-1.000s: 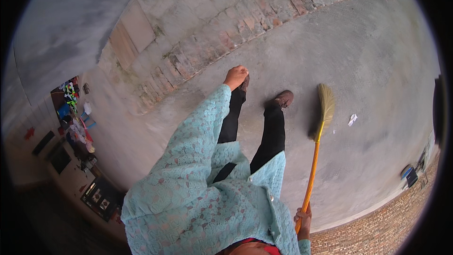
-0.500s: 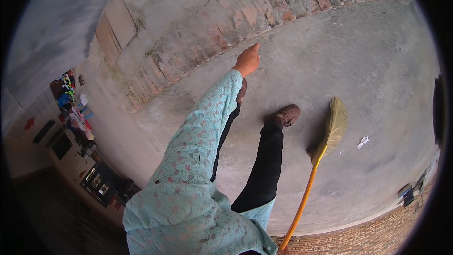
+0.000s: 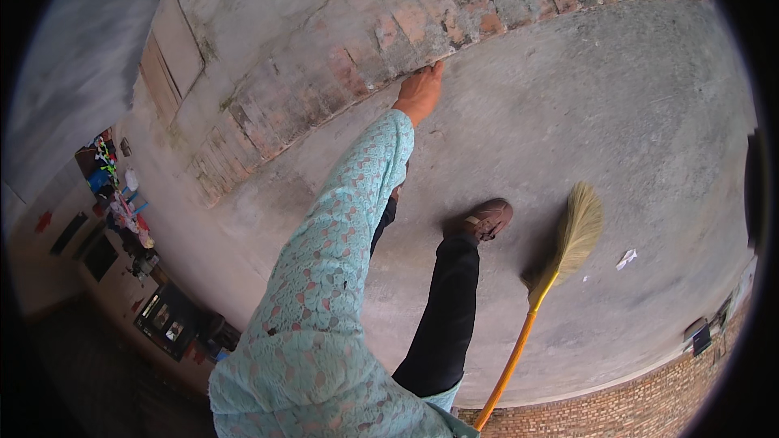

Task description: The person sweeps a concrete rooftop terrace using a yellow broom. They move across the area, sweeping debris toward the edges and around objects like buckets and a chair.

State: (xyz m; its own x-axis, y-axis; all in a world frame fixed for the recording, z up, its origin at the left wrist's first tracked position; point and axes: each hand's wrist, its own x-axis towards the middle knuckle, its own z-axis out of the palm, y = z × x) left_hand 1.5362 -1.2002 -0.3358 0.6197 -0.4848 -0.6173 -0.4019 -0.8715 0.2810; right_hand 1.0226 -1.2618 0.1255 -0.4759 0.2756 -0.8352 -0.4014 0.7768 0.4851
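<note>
My left hand (image 3: pixel 419 93), at the end of a teal lace sleeve (image 3: pixel 333 227), reaches down to the foot of the worn wall (image 3: pixel 389 40). Its fingers are bent and pressed together at the line where wall meets floor; what they hold, if anything, is hidden. To the right, a broom (image 3: pixel 578 231) with straw-coloured bristles rests its head on the floor. Its orange-yellow handle (image 3: pixel 510 365) slants down to the lower edge of the picture. My right hand does not show.
My brown shoe (image 3: pixel 489 219) stands on the grey concrete floor (image 3: pixel 649 113) left of the broom. White scraps (image 3: pixel 626 259) lie right of its bristles. A brick surface (image 3: pixel 600 418) runs along the lower right. At the far left are a dark cabinet (image 3: pixel 166 320) and colourful hanging items (image 3: pixel 126 211).
My left hand has moved a little up and left, from over the floor to the wall's foot. The broom sits slightly lower in the picture as the view shifts.
</note>
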